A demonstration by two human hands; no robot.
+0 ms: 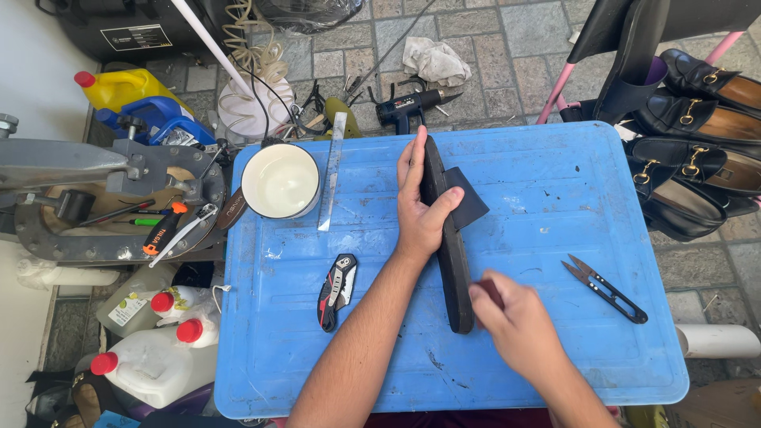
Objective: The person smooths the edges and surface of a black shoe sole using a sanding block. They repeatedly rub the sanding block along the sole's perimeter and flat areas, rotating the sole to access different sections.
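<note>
A long black shoe sole (453, 261) stands on its edge on the blue plastic tabletop (547, 317), running from far to near. My left hand (418, 208) grips its far half, fingers along the left side and thumb over the top. A dark flat piece (468, 202) sticks out to the right by that thumb. My right hand (514, 321) is at the sole's near end, fingers closed on a small reddish-dark thing that is blurred; I cannot tell what it is.
On the tabletop lie a folding utility knife (336, 290), black thread snips (606, 288), a white glue pot (281, 181) and a metal ruler (332, 168). Black loafers (697, 162) hang at right. A heat gun (408, 107) lies on the paving behind. Jugs (151, 361) and a metal press (119, 198) stand left.
</note>
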